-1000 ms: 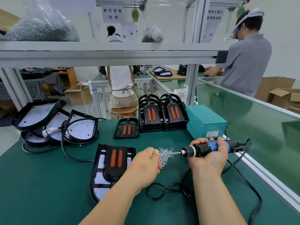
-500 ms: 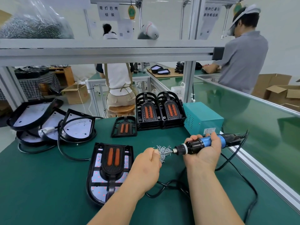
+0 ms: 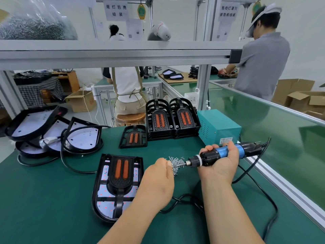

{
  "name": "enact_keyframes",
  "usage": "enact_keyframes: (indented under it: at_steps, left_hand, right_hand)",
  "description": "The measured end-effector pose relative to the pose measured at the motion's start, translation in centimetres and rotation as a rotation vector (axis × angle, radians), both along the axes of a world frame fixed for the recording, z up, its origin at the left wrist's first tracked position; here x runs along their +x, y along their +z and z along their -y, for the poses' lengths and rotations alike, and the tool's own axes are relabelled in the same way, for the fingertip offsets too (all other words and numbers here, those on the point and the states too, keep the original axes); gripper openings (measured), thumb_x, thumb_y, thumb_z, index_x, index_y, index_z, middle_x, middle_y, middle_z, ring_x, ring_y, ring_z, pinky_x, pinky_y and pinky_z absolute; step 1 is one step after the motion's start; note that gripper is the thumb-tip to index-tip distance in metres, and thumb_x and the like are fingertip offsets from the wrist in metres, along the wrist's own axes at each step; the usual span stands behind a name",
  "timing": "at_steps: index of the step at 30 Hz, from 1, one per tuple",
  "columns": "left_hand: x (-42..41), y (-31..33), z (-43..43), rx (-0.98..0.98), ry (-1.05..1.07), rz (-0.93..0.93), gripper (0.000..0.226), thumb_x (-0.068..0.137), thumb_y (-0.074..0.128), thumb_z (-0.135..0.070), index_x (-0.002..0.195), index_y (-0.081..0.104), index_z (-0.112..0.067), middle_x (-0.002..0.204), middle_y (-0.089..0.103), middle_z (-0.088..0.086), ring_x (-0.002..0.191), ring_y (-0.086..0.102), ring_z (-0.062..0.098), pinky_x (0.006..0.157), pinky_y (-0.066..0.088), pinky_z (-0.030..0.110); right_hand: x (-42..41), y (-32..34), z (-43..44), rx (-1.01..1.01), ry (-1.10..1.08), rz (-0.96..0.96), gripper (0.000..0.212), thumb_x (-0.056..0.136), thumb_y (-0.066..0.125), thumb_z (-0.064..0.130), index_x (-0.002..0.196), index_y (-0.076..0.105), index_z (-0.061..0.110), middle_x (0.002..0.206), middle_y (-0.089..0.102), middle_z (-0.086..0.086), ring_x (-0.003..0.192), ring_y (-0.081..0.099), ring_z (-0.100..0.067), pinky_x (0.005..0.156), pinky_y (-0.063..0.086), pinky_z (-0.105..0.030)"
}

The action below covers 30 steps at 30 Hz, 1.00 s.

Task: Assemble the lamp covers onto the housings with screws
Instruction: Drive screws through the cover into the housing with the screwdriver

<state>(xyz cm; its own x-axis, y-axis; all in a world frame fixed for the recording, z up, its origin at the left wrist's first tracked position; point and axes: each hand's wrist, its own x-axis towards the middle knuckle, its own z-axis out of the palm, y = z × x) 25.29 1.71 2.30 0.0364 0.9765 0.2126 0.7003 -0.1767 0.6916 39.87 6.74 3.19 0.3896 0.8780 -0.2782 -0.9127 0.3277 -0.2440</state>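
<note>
Here, both grips meet at the screws (image 3: 176,162) on the green bench (image 3: 44,199).
The right grip (image 3: 222,163) is wrapped round the electric screwdriver (image 3: 206,157), whose bit lies level and points left into the heap. The left grip (image 3: 158,184) has curled fingers with their tips in the heap; whether they pinch a screw I cannot tell. Just left of it, the lamp cover (image 3: 121,167) sits on its housing (image 3: 96,192).

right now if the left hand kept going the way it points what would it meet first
The screws: the left hand seems to touch the pile's near edge, though depth is unclear. Just beyond is the screwdriver bit.
</note>
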Motion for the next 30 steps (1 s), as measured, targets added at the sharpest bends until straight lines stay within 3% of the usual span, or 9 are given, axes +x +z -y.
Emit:
enact_keyframes:
  at_steps: [6,10,16,19,21,23,25,27,30]
  left_hand:
    - [0.1,-0.1,-0.2,-0.019,0.015,-0.008,0.039,0.107,0.029,-0.031,0.070,0.031,-0.017,0.069,0.044,-0.001,0.060,0.035,0.012,0.055,0.023,0.032]
    - [0.1,0.0,-0.4,-0.039,0.013,0.063,0.038,0.107,0.031,-0.033,0.076,0.041,-0.012,0.079,0.055,0.006,0.069,0.044,0.021,0.067,0.037,0.037]
    - [-2.1,2.2,0.0,0.022,0.076,-0.039,0.060,0.090,0.025,-0.066,0.111,0.056,-0.019,0.086,0.061,-0.004,0.091,0.059,0.021,0.076,0.038,0.032]
    - [-7.1,3.3,-1.2,0.117,0.267,-0.058,0.060,0.091,0.057,-0.051,0.135,0.051,-0.010,0.104,0.064,0.007,0.106,0.056,0.027,0.090,0.042,0.036]
    - [-11.0,3.4,-1.6,0.010,0.411,-0.035,0.075,0.085,0.070,-0.045,0.144,0.043,-0.007,0.130,0.057,0.018,0.124,0.049,0.034,0.105,0.040,0.043]
    - [-13.5,3.0,-1.2,-0.230,0.460,0.162,0.096,0.078,0.078,-0.049,0.152,0.030,-0.010,0.149,0.042,0.018,0.136,0.042,0.035,0.112,0.036,0.046]
    - [-14.3,2.2,-0.8,-0.443,0.381,0.396,0.113,0.064,0.088,-0.053,0.151,0.032,-0.008,0.150,0.045,0.016,0.135,0.046,0.033,0.113,0.035,0.046]
    - [-14.7,1.1,-0.6,-0.540,0.252,0.540,0.091,0.053,0.091,-0.040,0.130,0.059,-0.003,0.124,0.068,0.017,0.111,0.067,0.033,0.104,0.046,0.045]
    - [-14.5,0.3,-0.8,-0.564,0.163,0.601,0.038,0.072,0.084,-0.017,0.106,0.073,-0.003,0.095,0.077,0.016,0.086,0.075,0.032,0.088,0.055,0.043]
  right_hand:
    - [-0.2,0.0,0.0,0.021,-0.035,0.082,0.025,0.089,0.065,0.030,0.095,0.049,0.012,0.062,0.054,0.001,0.051,0.053,-0.015,0.051,0.046,-0.025]
    - [0.0,0.0,0.0,0.036,-0.068,0.116,0.026,0.088,0.065,0.030,0.100,0.050,0.013,0.062,0.056,0.001,0.052,0.055,-0.016,0.054,0.047,-0.026]
    - [0.3,0.0,0.1,-0.020,-0.068,0.030,0.025,0.088,0.065,0.032,0.086,0.050,0.013,0.059,0.055,0.002,0.049,0.055,-0.016,0.053,0.047,-0.022]
    - [0.4,-0.1,0.1,-0.035,-0.077,0.016,0.026,0.088,0.065,0.034,0.087,0.050,0.013,0.063,0.055,0.001,0.051,0.058,-0.017,0.056,0.049,-0.023]
    - [0.4,-0.1,0.1,-0.050,-0.063,0.020,0.026,0.087,0.066,0.035,0.088,0.051,0.014,0.062,0.058,0.001,0.054,0.061,-0.017,0.063,0.051,-0.026]
    - [0.0,0.0,0.2,-0.064,-0.034,0.023,0.023,0.086,0.067,0.032,0.088,0.053,0.014,0.059,0.060,0.002,0.055,0.064,-0.018,0.069,0.051,-0.029]
    - [-0.5,0.1,0.2,-0.061,-0.013,0.041,0.019,0.085,0.066,0.028,0.089,0.053,0.013,0.062,0.059,0.001,0.054,0.063,-0.018,0.073,0.052,-0.032]
    - [-1.3,0.2,0.2,-0.045,-0.004,0.068,0.021,0.085,0.066,0.024,0.098,0.053,0.013,0.065,0.058,0.001,0.054,0.061,-0.018,0.072,0.053,-0.033]
    - [-2.7,0.6,-0.1,0.001,-0.022,0.127,0.030,0.085,0.066,0.021,0.111,0.051,0.017,0.065,0.056,0.001,0.053,0.056,-0.018,0.066,0.052,-0.030]
